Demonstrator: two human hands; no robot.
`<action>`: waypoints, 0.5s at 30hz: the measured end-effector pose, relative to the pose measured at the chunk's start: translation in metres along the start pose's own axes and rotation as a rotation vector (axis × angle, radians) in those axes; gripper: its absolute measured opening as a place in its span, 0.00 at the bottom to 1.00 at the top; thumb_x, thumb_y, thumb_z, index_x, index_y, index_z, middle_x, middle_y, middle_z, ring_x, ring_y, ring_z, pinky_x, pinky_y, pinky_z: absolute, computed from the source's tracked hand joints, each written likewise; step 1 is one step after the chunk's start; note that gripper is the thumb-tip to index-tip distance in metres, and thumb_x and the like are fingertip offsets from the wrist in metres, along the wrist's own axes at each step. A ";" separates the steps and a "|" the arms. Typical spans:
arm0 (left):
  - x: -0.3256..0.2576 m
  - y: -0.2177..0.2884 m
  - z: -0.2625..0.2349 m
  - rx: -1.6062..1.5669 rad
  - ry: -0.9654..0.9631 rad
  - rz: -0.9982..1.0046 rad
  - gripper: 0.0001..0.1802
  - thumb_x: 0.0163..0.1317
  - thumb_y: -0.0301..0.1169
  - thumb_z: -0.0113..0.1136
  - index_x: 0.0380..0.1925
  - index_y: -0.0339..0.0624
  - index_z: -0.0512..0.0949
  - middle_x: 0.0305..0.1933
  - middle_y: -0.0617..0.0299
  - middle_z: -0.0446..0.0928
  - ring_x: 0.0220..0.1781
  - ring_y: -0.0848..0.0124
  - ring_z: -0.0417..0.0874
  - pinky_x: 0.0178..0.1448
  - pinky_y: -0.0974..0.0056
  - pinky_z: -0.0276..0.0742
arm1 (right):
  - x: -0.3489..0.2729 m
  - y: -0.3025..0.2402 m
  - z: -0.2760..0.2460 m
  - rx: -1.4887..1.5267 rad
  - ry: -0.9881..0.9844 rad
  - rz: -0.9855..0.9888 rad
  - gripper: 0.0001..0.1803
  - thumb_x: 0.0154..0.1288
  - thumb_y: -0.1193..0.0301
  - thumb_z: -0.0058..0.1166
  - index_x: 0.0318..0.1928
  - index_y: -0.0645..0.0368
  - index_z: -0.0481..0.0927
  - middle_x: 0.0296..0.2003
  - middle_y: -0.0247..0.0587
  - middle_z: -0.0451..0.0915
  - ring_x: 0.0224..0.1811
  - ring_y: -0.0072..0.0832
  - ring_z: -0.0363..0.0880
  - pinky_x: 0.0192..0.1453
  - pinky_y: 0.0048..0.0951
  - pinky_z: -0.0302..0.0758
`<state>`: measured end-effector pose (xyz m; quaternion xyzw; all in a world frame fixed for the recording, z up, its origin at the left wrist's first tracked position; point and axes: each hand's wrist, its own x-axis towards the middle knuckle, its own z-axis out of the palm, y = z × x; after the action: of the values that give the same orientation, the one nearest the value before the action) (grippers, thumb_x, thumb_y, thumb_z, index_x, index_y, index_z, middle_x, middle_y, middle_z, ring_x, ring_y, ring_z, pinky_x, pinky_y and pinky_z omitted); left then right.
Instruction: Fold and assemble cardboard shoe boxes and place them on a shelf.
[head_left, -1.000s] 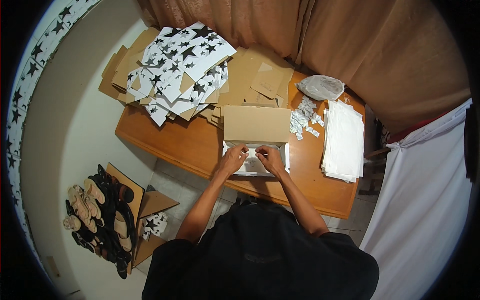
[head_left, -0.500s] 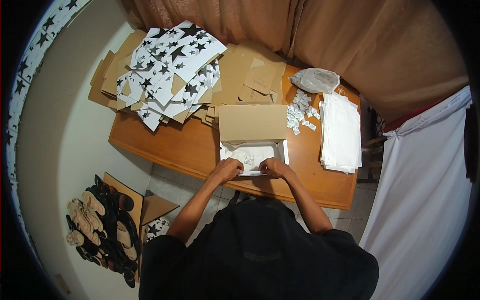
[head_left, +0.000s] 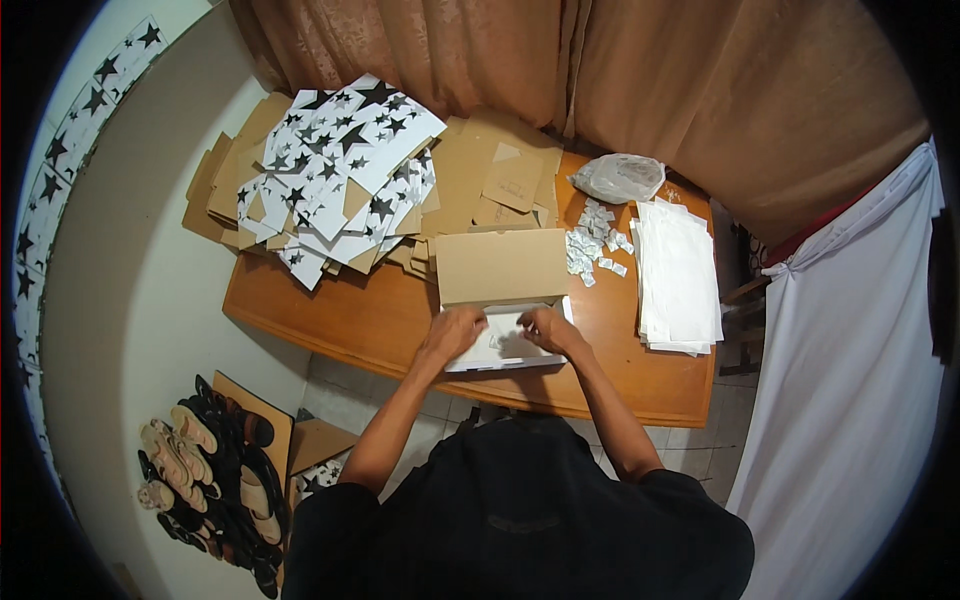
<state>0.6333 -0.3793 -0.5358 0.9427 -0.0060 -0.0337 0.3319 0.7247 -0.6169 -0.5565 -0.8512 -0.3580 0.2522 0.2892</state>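
Note:
An open cardboard box [head_left: 505,364], white outside with its brown lid [head_left: 502,268] raised at the back, sits near the table's front edge. White paper [head_left: 507,322] lines its inside, and a small sachet [head_left: 495,341] lies in it. Over the left part of the box is my left hand [head_left: 458,333], its fingers bent together at the paper. My right hand [head_left: 548,331] is over the right part, fingertips drawn in as in a pinch. What either hand grips is too small to make out.
Small sachets [head_left: 590,245] lie in a heap right of the box, below a clear plastic bag [head_left: 620,178]. White paper sheets [head_left: 678,275] are stacked at the right. Flat cardboard [head_left: 505,150] and star-patterned pieces [head_left: 340,150] pile up at the back left. Shoes [head_left: 215,480] stand lower left.
Both hands have moved from the box's front edge inward over its inside. The whole view has shifted slightly, placing the table lower.

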 end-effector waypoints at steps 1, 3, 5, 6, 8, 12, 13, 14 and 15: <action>0.013 -0.003 -0.009 0.009 0.124 0.067 0.10 0.63 0.33 0.64 0.41 0.42 0.86 0.41 0.46 0.84 0.47 0.46 0.84 0.51 0.49 0.80 | 0.007 -0.011 -0.011 -0.034 0.118 -0.007 0.15 0.61 0.72 0.64 0.48 0.63 0.84 0.41 0.53 0.86 0.45 0.48 0.84 0.51 0.43 0.80; 0.042 -0.010 -0.025 0.039 0.308 0.169 0.13 0.64 0.29 0.61 0.48 0.44 0.83 0.45 0.48 0.82 0.52 0.48 0.82 0.52 0.49 0.79 | 0.024 -0.033 -0.030 -0.145 0.340 -0.006 0.13 0.63 0.72 0.59 0.48 0.60 0.84 0.49 0.55 0.82 0.54 0.52 0.80 0.56 0.45 0.79; 0.072 -0.014 -0.039 0.064 0.375 0.205 0.16 0.65 0.28 0.60 0.53 0.44 0.80 0.49 0.50 0.81 0.55 0.49 0.81 0.54 0.49 0.78 | 0.051 -0.039 -0.046 -0.248 0.397 -0.021 0.20 0.64 0.73 0.56 0.57 0.59 0.80 0.56 0.57 0.78 0.61 0.54 0.75 0.62 0.46 0.75; 0.088 -0.010 -0.042 0.086 0.388 0.197 0.20 0.66 0.28 0.58 0.58 0.45 0.76 0.53 0.51 0.80 0.59 0.51 0.79 0.58 0.45 0.75 | 0.066 -0.034 -0.048 -0.251 0.401 -0.019 0.20 0.64 0.73 0.56 0.57 0.59 0.80 0.56 0.57 0.78 0.61 0.54 0.75 0.62 0.46 0.75; 0.116 -0.010 -0.038 0.108 0.400 0.204 0.24 0.68 0.29 0.56 0.64 0.46 0.72 0.58 0.52 0.79 0.63 0.53 0.77 0.62 0.41 0.72 | 0.094 -0.013 -0.048 -0.358 0.715 -0.145 0.26 0.66 0.72 0.54 0.65 0.57 0.73 0.61 0.58 0.74 0.66 0.54 0.70 0.70 0.57 0.66; 0.147 -0.021 -0.028 0.377 0.247 0.042 0.28 0.70 0.35 0.57 0.69 0.47 0.68 0.63 0.53 0.77 0.68 0.56 0.74 0.67 0.32 0.62 | 0.116 0.002 -0.049 -0.560 0.690 0.021 0.32 0.66 0.71 0.55 0.71 0.56 0.66 0.68 0.53 0.69 0.69 0.50 0.68 0.72 0.70 0.58; 0.146 -0.014 -0.032 0.353 0.129 -0.010 0.27 0.71 0.38 0.56 0.69 0.48 0.69 0.62 0.54 0.78 0.67 0.57 0.75 0.67 0.32 0.60 | 0.117 0.006 -0.050 -0.506 0.614 0.066 0.34 0.67 0.70 0.56 0.72 0.54 0.65 0.68 0.51 0.69 0.69 0.48 0.68 0.72 0.74 0.54; 0.145 -0.006 -0.034 0.351 0.121 -0.002 0.27 0.71 0.38 0.56 0.69 0.48 0.69 0.62 0.54 0.78 0.67 0.57 0.75 0.67 0.32 0.60 | 0.115 0.011 -0.051 -0.452 0.539 0.113 0.35 0.67 0.69 0.57 0.73 0.52 0.64 0.68 0.48 0.69 0.70 0.47 0.67 0.71 0.79 0.51; 0.137 0.000 -0.037 0.359 0.165 0.020 0.24 0.71 0.39 0.57 0.65 0.47 0.73 0.61 0.55 0.78 0.66 0.57 0.76 0.66 0.36 0.62 | 0.110 0.007 -0.050 -0.447 0.528 0.115 0.35 0.67 0.69 0.57 0.73 0.52 0.64 0.68 0.48 0.69 0.70 0.47 0.67 0.71 0.79 0.51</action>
<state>0.7722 -0.3609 -0.5147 0.9862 0.0060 0.0487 0.1583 0.8277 -0.5538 -0.5501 -0.9481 -0.2689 -0.0456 0.1637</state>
